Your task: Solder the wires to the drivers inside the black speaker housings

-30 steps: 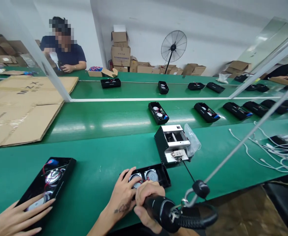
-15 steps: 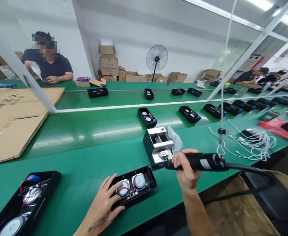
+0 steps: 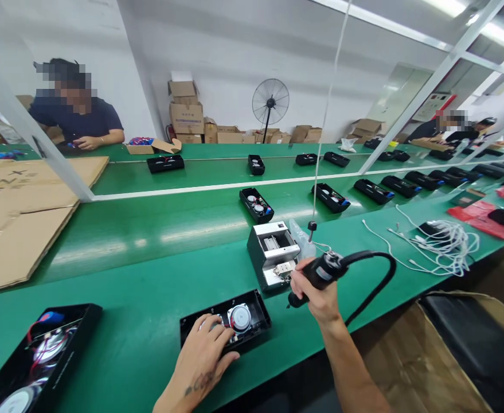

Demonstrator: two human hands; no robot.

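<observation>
Head | right hand (image 3: 318,293) tipped screwdriver (image 3: 325,269) down | left hand (image 3: 202,358) stays on case (image 3: 191,328)

On the green desk (image 3: 148,275), the left hand (image 3: 204,358) rests flat on an open speaker case (image 3: 252,321), while the right hand (image 3: 318,292), at its 2 o'clock, grips a corded screwdriver (image 3: 327,268).

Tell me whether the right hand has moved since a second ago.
Yes. The right hand left the speaker case and now holds the screwdriver beside the feeder box.
</observation>
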